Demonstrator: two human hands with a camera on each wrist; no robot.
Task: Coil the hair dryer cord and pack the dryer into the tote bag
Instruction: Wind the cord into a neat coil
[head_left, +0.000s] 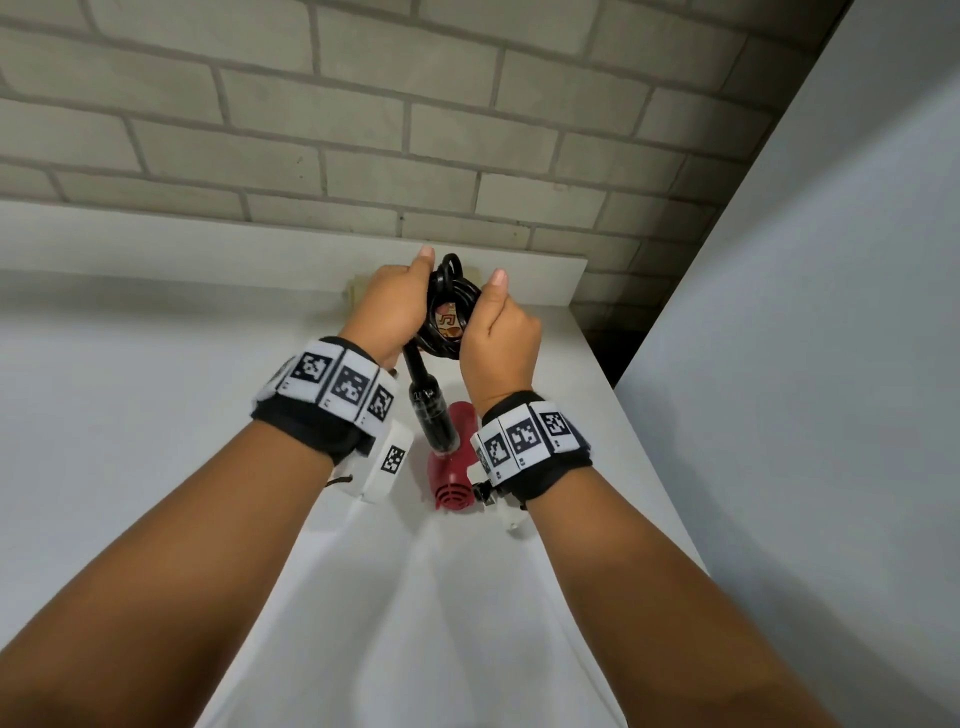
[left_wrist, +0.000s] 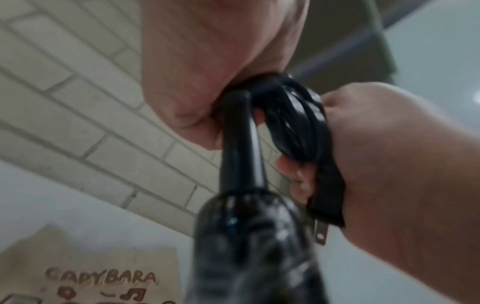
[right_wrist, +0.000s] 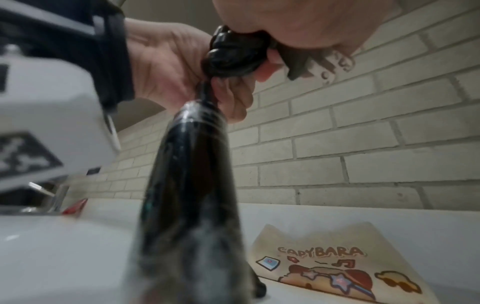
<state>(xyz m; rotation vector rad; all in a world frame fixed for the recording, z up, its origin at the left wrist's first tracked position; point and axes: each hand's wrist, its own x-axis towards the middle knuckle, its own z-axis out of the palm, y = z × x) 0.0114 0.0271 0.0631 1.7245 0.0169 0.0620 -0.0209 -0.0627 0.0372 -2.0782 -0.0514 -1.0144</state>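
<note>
Both hands hold a coiled black cord (head_left: 445, 317) in front of me above the white table. My left hand (head_left: 400, 306) grips the coil's left side. My right hand (head_left: 501, 332) grips its right side together with the plug (left_wrist: 322, 232), whose metal prongs stick out below the fingers. The hair dryer hangs under the coil, black handle (head_left: 431, 415) uppermost and red body (head_left: 454, 462) lowest. The beige tote bag (right_wrist: 337, 257), printed CAPYBARA, lies flat on the table beyond the hands. In the head view the hands mostly hide the tote bag (head_left: 357, 291).
The white table (head_left: 156, 389) runs back to a grey brick wall (head_left: 363, 130). A white panel (head_left: 831, 312) stands along the right, with a dark gap at the table's far right corner. Something of shiny metal (right_wrist: 52, 197) shows at the far left.
</note>
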